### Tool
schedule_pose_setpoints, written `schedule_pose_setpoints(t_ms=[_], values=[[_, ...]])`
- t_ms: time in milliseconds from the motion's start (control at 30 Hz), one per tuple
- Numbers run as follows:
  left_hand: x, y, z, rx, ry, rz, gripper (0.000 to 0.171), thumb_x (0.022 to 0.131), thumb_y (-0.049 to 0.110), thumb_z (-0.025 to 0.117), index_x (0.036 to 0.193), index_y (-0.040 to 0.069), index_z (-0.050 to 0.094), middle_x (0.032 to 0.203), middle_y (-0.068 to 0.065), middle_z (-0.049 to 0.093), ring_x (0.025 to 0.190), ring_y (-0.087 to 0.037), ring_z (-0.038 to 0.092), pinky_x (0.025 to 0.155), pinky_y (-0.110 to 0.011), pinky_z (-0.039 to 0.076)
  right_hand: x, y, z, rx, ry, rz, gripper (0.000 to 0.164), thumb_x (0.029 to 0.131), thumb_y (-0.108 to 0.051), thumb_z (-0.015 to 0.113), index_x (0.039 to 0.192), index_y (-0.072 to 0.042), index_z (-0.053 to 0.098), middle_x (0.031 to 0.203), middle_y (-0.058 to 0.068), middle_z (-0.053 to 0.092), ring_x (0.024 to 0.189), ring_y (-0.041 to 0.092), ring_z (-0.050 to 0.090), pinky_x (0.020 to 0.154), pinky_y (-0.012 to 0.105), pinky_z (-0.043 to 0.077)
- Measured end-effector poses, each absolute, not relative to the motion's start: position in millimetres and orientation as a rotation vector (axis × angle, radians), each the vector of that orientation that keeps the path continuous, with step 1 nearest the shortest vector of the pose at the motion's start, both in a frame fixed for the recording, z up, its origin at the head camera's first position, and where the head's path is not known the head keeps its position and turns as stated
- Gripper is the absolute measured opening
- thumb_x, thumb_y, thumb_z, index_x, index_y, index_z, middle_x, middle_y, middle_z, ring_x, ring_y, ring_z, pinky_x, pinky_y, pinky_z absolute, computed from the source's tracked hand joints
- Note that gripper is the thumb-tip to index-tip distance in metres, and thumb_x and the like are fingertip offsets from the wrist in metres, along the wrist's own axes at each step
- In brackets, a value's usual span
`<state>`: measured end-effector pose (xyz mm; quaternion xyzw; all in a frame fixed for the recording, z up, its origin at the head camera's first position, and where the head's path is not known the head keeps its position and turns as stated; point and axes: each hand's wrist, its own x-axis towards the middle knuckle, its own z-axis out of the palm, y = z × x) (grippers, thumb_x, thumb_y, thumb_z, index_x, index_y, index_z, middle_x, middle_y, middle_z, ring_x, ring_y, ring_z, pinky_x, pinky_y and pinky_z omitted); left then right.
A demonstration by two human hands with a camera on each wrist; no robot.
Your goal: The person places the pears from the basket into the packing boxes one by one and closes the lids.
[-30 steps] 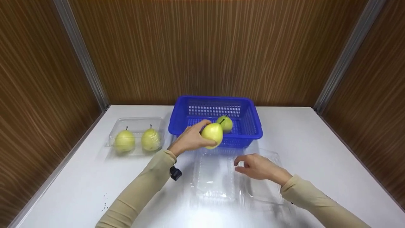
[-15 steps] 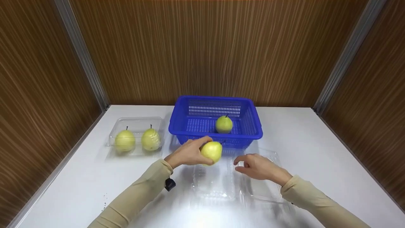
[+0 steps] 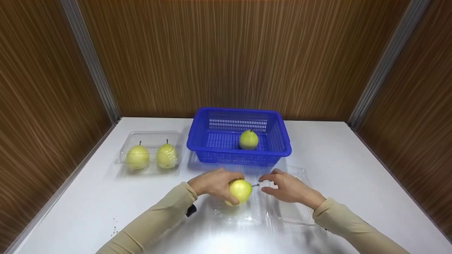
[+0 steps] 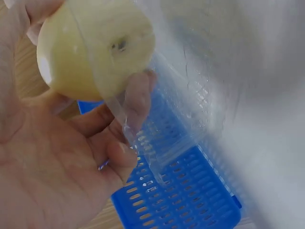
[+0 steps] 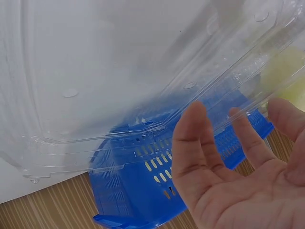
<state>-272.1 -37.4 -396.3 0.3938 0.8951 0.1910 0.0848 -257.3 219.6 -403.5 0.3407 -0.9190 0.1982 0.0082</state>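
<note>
My left hand (image 3: 216, 182) grips a yellow-green pear (image 3: 240, 192) between thumb and fingers, its stem pointing right in the head view. The pear is over the left half of an open clear plastic clamshell box (image 3: 243, 216). Seen from the left wrist, the pear's base (image 4: 121, 45) faces the camera and a clear wall of the box overlaps it. My right hand (image 3: 291, 187) hangs over the box's other half, fingers loosely curved with nothing between them. In the right wrist view its fingertips are right at the clear box edge (image 5: 190, 86).
A blue plastic basket (image 3: 240, 151) stands behind the clamshell, with one pear (image 3: 248, 140) in it. To the left, another clear box (image 3: 152, 135) contains two pears (image 3: 137, 157). Wood-patterned panels (image 3: 226, 56) wall the white table (image 3: 81, 197) at the back and sides.
My left hand has brought the pear from over the basket's front rim down and toward me, over the clamshell, and its stem has tipped to the right. My right hand's fingers have spread slightly.
</note>
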Motion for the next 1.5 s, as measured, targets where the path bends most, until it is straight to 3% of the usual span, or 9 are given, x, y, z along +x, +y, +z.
schedule_pose_setpoints(t_ms=[133, 400, 567, 733, 833, 967, 1067, 1200, 1500], values=[[-269.4, -35.1, -393.8, 1.19, 2.63, 0.414, 0.048, 0.062, 0.044, 0.073, 0.103, 0.027, 0.057, 0.079, 0.013, 0.056, 0.066, -0.007, 0.054, 0.055, -0.023, 0.043, -255.7, 216.6, -403.9, 1.021, -2.885, 0.609, 0.031, 0.087, -0.026, 0.06, 0.113, -0.009, 0.061, 0.108, 0.01, 0.056, 0.098, 0.027, 0.053, 0.077, 0.042, 0.046], [-268.4, -26.6, -391.9, 1.142, 2.511, 0.249, 0.052, 0.063, 0.051, 0.07, 0.11, 0.031, 0.057, 0.084, 0.013, 0.057, 0.071, -0.009, 0.053, 0.06, -0.025, 0.043, -252.4, 211.7, -406.2, 0.968, -2.891, 0.554, 0.033, 0.085, -0.026, 0.062, 0.114, -0.009, 0.063, 0.094, 0.01, 0.05, 0.08, 0.017, 0.044, 0.061, 0.031, 0.042], [-270.1, -23.3, -389.2, 1.102, 2.485, 0.221, 0.056, 0.063, 0.054, 0.07, 0.113, 0.034, 0.056, 0.089, 0.014, 0.058, 0.076, -0.009, 0.053, 0.065, -0.026, 0.042, -249.8, 209.3, -406.1, 0.962, -2.8, 0.555, 0.031, 0.083, -0.024, 0.065, 0.109, -0.008, 0.064, 0.098, 0.006, 0.048, 0.086, 0.017, 0.045, 0.07, 0.034, 0.043], [-271.0, -24.5, -388.8, 1.145, 2.466, 0.258, 0.057, 0.064, 0.055, 0.07, 0.112, 0.03, 0.058, 0.088, 0.014, 0.058, 0.076, -0.006, 0.054, 0.065, -0.024, 0.043, -238.6, 203.2, -404.5, 1.037, -2.698, 0.589, 0.027, 0.084, -0.028, 0.063, 0.101, -0.008, 0.067, 0.095, 0.004, 0.056, 0.089, 0.018, 0.052, 0.076, 0.036, 0.045], [-271.4, -26.6, -389.7, 1.169, 2.458, 0.3, 0.053, 0.065, 0.054, 0.071, 0.107, 0.024, 0.06, 0.083, 0.014, 0.058, 0.074, -0.006, 0.054, 0.064, -0.023, 0.043, -229.3, 199.3, -404.4, 1.096, -2.684, 0.557, 0.041, 0.083, -0.04, 0.062, 0.106, -0.007, 0.065, 0.101, 0.004, 0.061, 0.095, 0.019, 0.054, 0.08, 0.038, 0.046], [-272.3, -28.4, -389.4, 1.185, 2.456, 0.335, 0.047, 0.067, 0.052, 0.07, 0.099, 0.018, 0.062, 0.078, 0.012, 0.057, 0.07, -0.006, 0.054, 0.062, -0.021, 0.043, -218.8, 194.3, -405.0, 1.088, -2.747, 0.442, 0.073, 0.072, -0.061, 0.062, 0.121, -0.008, 0.056, 0.111, 0.003, 0.06, 0.101, 0.019, 0.051, 0.081, 0.047, 0.044], [-273.1, -29.8, -386.7, 1.181, 2.467, 0.332, 0.049, 0.069, 0.053, 0.069, 0.099, 0.015, 0.063, 0.079, 0.01, 0.059, 0.07, -0.006, 0.054, 0.061, -0.02, 0.043, -215.3, 190.3, -405.2, 1.084, -2.794, 0.379, 0.086, 0.065, -0.067, 0.063, 0.128, -0.01, 0.05, 0.114, 0.002, 0.059, 0.103, 0.02, 0.05, 0.079, 0.052, 0.042], [-274.9, -31.4, -382.0, 1.187, 2.479, 0.33, 0.053, 0.07, 0.056, 0.067, 0.1, 0.012, 0.064, 0.082, 0.006, 0.062, 0.071, -0.006, 0.055, 0.061, -0.021, 0.045, -212.7, 186.0, -408.3, 1.144, -2.744, 0.305, 0.089, 0.063, -0.067, 0.064, 0.131, -0.012, 0.047, 0.111, 0.001, 0.059, 0.098, 0.019, 0.051, 0.073, 0.048, 0.043], [-286.8, -35.8, -374.3, 1.145, 2.48, 0.367, 0.066, 0.071, 0.057, 0.065, 0.113, 0.008, 0.062, 0.092, 0.003, 0.067, 0.085, -0.007, 0.059, 0.072, -0.023, 0.047, -200.9, 182.9, -420.0, 1.25, -2.597, 0.205, 0.082, 0.073, -0.062, 0.059, 0.135, -0.011, 0.04, 0.106, 0.001, 0.062, 0.089, 0.017, 0.057, 0.063, 0.039, 0.041]])
